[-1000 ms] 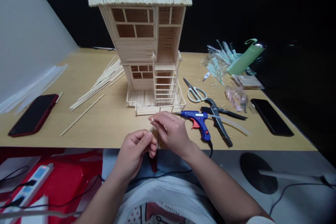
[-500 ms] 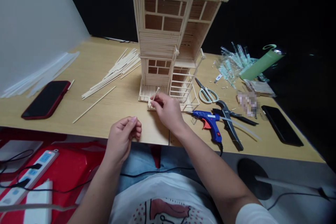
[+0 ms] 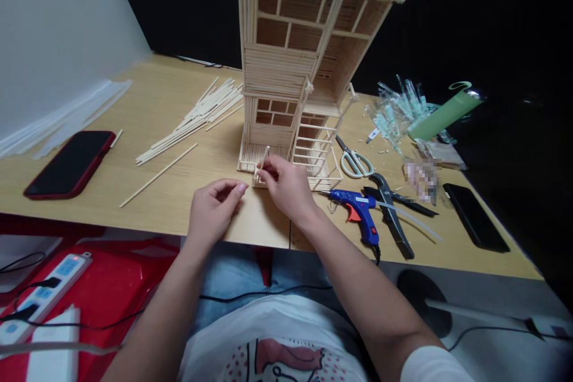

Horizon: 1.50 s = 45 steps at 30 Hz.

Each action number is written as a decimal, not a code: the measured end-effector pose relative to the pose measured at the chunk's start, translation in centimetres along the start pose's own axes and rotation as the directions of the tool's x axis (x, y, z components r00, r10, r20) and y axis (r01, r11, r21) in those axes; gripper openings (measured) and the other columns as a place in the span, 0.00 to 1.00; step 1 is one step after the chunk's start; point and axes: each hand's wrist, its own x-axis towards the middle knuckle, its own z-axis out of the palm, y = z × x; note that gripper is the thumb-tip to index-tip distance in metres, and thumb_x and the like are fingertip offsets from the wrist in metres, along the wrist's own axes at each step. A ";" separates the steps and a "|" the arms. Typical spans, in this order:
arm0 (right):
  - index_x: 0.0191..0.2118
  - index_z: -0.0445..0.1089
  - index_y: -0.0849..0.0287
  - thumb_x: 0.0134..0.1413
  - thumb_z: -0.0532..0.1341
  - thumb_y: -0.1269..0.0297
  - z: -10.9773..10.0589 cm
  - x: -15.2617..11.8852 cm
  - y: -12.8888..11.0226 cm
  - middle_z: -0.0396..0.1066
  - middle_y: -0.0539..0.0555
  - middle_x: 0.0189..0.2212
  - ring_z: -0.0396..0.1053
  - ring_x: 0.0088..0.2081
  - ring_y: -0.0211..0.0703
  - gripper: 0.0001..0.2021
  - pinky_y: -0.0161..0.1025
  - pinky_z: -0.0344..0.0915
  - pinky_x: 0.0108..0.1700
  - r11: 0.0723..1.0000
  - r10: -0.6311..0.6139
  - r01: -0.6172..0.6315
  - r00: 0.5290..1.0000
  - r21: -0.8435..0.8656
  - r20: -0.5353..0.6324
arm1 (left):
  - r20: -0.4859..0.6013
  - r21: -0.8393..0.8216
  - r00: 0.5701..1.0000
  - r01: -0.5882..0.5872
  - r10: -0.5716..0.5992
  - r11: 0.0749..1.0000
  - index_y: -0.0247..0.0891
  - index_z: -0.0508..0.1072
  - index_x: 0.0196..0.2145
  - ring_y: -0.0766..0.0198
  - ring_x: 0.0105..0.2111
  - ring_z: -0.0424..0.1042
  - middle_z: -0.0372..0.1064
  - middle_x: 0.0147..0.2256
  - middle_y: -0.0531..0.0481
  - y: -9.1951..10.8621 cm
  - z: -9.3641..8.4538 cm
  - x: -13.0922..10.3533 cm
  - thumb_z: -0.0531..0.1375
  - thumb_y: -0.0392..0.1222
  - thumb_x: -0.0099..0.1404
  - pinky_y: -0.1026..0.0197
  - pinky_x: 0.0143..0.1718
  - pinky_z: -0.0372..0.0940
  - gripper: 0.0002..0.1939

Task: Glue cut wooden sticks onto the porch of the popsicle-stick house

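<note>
A two-storey model house (image 3: 277, 68) made of thin wooden sticks stands at the middle of the table. At the front edge of its porch, my right hand (image 3: 289, 188) pinches a short wooden stick (image 3: 267, 154) that stands nearly upright at the railing. The stick's lower end is partly hidden by my fingers. My left hand (image 3: 215, 209) hovers just left of the porch corner, thumb and forefinger brought together; anything between them is too small to make out. A blue hot glue gun (image 3: 358, 206) lies right of my right hand, its nozzle toward the house.
Loose wooden sticks (image 3: 201, 110) and a single stick (image 3: 157, 176) lie left of the house. Scissors (image 3: 356, 162), black-handled cutters (image 3: 391, 215), a phone (image 3: 475, 218) and a green bottle (image 3: 445, 113) are on the right. Another phone (image 3: 69, 164) sits at left.
My left hand has risen slightly and moved right toward the porch, its thumb and forefinger stretching forward. My right hand keeps its pinch at the railing. The view has shifted a little.
</note>
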 end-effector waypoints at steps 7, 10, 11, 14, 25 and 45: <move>0.37 0.77 0.58 0.60 0.65 0.72 -0.2 0.5 -0.1 0.81 0.52 0.32 0.77 0.34 0.42 0.03 0.37 0.68 0.41 0.999 0.002 -0.002 1.000 -0.044 0.015 | 0.030 0.311 0.960 -0.274 0.278 0.910 0.40 0.84 0.39 0.63 0.32 0.74 0.80 0.38 0.46 -0.3 1.0 2.1 0.64 0.46 0.64 0.60 0.39 0.68 0.11; 0.37 0.77 0.58 0.60 0.65 0.72 -0.3 0.7 -0.1 0.81 0.52 0.32 0.78 0.35 0.43 0.04 0.37 0.69 0.40 1.000 0.016 -0.016 1.000 -0.019 0.021 | 0.039 0.347 0.949 -0.307 0.313 0.886 0.39 0.84 0.38 0.63 0.30 0.73 0.80 0.36 0.45 -0.2 1.4 2.5 0.64 0.44 0.64 0.59 0.38 0.68 0.10; 0.36 0.77 0.58 0.60 0.65 0.73 -0.3 0.7 -0.1 0.81 0.52 0.32 0.78 0.35 0.43 0.04 0.38 0.69 0.40 1.000 0.022 -0.021 1.000 -0.018 0.020 | 0.039 0.352 0.948 -0.308 0.315 0.884 0.39 0.84 0.38 0.63 0.30 0.73 0.79 0.36 0.45 -0.2 1.5 2.6 0.64 0.44 0.64 0.59 0.38 0.68 0.09; 0.35 0.77 0.57 0.60 0.65 0.72 -0.4 0.6 -0.1 0.81 0.52 0.31 0.78 0.35 0.43 0.04 0.38 0.69 0.41 0.999 0.043 -0.043 0.999 -0.018 0.017 | 0.028 0.361 0.948 -0.305 0.316 0.881 0.40 0.83 0.37 0.62 0.30 0.73 0.79 0.35 0.46 -0.3 1.7 2.8 0.65 0.44 0.64 0.59 0.38 0.68 0.09; 0.36 0.77 0.57 0.60 0.66 0.72 -0.3 0.7 -0.4 0.81 0.53 0.33 0.78 0.36 0.43 0.03 0.38 0.69 0.41 0.998 0.032 -0.031 0.999 -0.057 0.020 | 0.003 0.375 0.950 -0.290 0.312 0.881 0.40 0.83 0.36 0.64 0.29 0.72 0.79 0.33 0.48 -0.5 1.7 2.4 0.65 0.42 0.62 0.60 0.36 0.67 0.07; 0.37 0.75 0.59 0.61 0.64 0.73 -0.5 0.4 -0.7 0.81 0.54 0.32 0.78 0.36 0.44 0.03 0.38 0.69 0.41 0.997 -0.011 0.011 1.000 -0.076 0.009 | -0.036 0.401 0.937 -0.306 0.349 0.863 0.37 0.81 0.32 0.63 0.29 0.73 0.78 0.31 0.47 -0.3 2.6 2.2 0.64 0.44 0.64 0.61 0.35 0.65 0.09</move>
